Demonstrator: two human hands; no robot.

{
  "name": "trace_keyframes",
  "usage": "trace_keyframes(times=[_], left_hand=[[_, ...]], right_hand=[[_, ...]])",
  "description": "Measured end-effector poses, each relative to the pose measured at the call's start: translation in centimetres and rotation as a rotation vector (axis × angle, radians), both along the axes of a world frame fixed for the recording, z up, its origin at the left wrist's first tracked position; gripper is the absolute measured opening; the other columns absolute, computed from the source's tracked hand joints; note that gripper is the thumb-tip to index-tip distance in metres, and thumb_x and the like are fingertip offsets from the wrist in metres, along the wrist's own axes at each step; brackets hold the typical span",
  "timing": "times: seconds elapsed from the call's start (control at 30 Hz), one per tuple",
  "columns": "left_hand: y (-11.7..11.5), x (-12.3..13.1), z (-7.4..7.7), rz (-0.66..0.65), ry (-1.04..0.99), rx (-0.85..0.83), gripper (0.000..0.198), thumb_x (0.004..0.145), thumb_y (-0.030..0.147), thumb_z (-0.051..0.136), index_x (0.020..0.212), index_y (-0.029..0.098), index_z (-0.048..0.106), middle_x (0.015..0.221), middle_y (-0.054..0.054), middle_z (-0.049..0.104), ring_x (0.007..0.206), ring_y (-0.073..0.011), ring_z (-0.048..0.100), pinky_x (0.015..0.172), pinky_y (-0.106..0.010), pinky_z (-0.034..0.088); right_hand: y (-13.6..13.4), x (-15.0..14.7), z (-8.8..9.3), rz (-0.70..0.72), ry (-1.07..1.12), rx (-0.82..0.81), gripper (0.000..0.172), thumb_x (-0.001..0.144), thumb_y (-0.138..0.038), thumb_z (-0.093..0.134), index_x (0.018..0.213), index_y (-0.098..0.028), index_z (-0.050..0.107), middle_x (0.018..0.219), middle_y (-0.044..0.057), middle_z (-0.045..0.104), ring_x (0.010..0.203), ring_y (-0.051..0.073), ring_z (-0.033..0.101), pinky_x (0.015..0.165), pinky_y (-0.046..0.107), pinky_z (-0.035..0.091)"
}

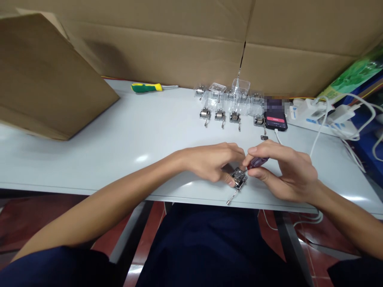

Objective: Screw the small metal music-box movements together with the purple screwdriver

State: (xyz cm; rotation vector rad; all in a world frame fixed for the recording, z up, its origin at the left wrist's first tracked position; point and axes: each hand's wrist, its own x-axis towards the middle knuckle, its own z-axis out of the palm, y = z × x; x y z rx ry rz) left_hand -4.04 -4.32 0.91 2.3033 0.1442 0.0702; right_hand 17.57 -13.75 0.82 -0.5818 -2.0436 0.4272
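My left hand (214, 161) is closed on a small metal mechanism with a thin crank (238, 180), holding it down on the grey table (119, 147) near the front edge. My right hand (283, 167) grips a small screwdriver with a dark red handle (257, 162); its tip points at the top of the mechanism. Both hands touch at the fingertips above it.
Several similar metal mechanisms (220, 115) and clear plastic boxes (239, 93) stand in a row at the back. A phone (275, 117) with a cable, a power strip (317, 113), a yellow-green screwdriver (148, 87) and cardboard boxes (44, 79) surround them.
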Motion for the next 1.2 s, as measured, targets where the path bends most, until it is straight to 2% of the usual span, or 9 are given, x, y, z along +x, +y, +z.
trace_keyframes(times=[0.33, 0.9, 1.2], left_hand=[[0.00, 0.00, 0.01, 0.004, 0.003, 0.004, 0.025, 0.085, 0.028, 0.075, 0.103, 0.018, 0.061, 0.102, -0.007, 0.062, 0.103, -0.0241, 0.058, 0.092, -0.038, 0.049], [0.10, -0.11, -0.18, -0.007, -0.011, 0.000, 0.021, 0.086, 0.027, 0.075, 0.099, 0.018, 0.061, 0.107, -0.008, 0.065, 0.105, -0.0243, 0.060, 0.089, -0.038, 0.051], [0.17, -0.18, -0.28, -0.018, -0.001, -0.023, 0.019, 0.086, 0.025, 0.076, 0.097, 0.018, 0.063, 0.112, -0.009, 0.065, 0.108, -0.0246, 0.060, 0.091, -0.037, 0.051]], right_hand=[[-0.04, 0.10, 0.02, 0.029, -0.013, -0.009, 0.079, 0.081, 0.003, 0.076, 0.152, -0.022, 0.051, 0.104, 0.007, 0.073, 0.089, 0.023, 0.071, 0.076, 0.044, 0.061], [-0.06, 0.37, -0.02, 0.019, -0.011, -0.024, 0.078, 0.082, 0.001, 0.075, 0.152, -0.024, 0.051, 0.104, 0.005, 0.073, 0.090, 0.022, 0.072, 0.077, 0.042, 0.065], [-0.06, 0.29, -0.22, -0.005, -0.024, -0.033, 0.079, 0.082, 0.002, 0.075, 0.152, -0.024, 0.049, 0.116, 0.006, 0.071, 0.091, 0.020, 0.073, 0.080, 0.039, 0.065]])
